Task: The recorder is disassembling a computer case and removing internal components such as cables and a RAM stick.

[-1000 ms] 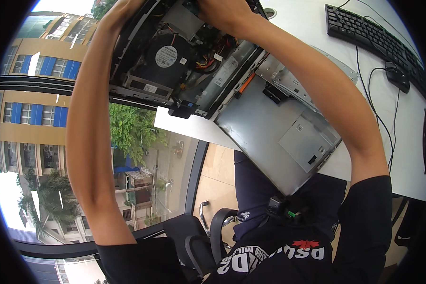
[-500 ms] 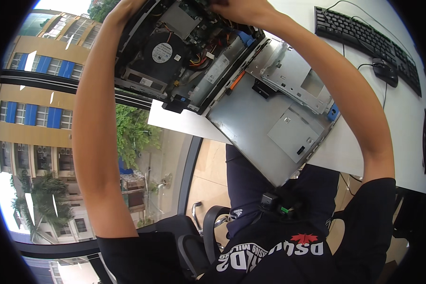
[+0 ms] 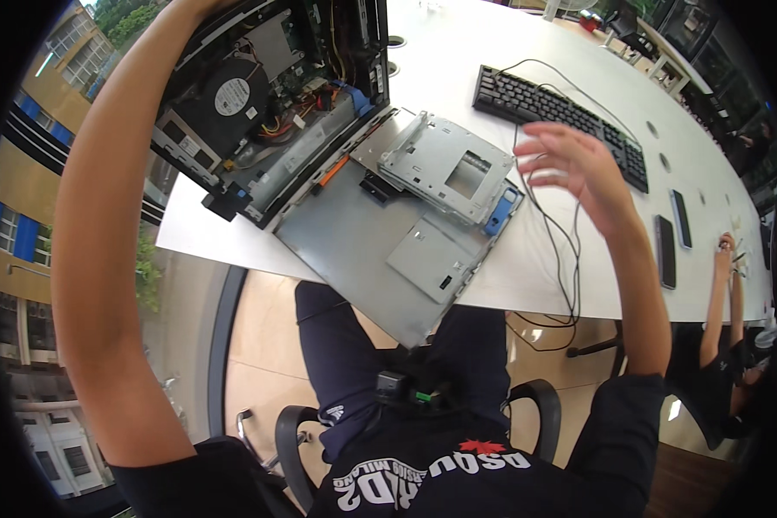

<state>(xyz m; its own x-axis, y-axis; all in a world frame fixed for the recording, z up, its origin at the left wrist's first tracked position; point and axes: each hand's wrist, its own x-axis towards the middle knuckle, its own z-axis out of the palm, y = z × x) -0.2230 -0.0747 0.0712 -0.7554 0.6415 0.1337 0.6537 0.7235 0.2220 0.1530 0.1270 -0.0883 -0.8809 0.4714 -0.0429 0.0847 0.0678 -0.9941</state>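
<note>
An opened desktop computer case (image 3: 298, 186) stands at the desk's far left, with a round black fan (image 3: 224, 95), coloured wires (image 3: 276, 129) and circuit boards inside. Joined along its near side, a flat metal panel (image 3: 337, 246) juts past the desk edge over my lap. On the panel sit a silver drive bracket (image 3: 432, 160) and a blue latch (image 3: 499, 213). My left forearm runs up along the case's left side, and its hand is cut off by the top edge. Raised right of the bracket, my right hand (image 3: 578, 168) is open and empty, fingers slightly apart, over the keyboard's near side.
A black keyboard (image 3: 544, 104) lies on the white desk (image 3: 440, 43), with loose black cables (image 3: 570, 276) hanging off the front edge. Two phones (image 3: 665, 250) lie farther right. Beyond them a co-worker's hands (image 3: 727, 246) rest at the desk. A window is on the left.
My right hand has come away from inside the case and moved right and nearer, fingers opening. The view has swung right, bringing in the phones and the co-worker. My left arm still reaches to the case.
</note>
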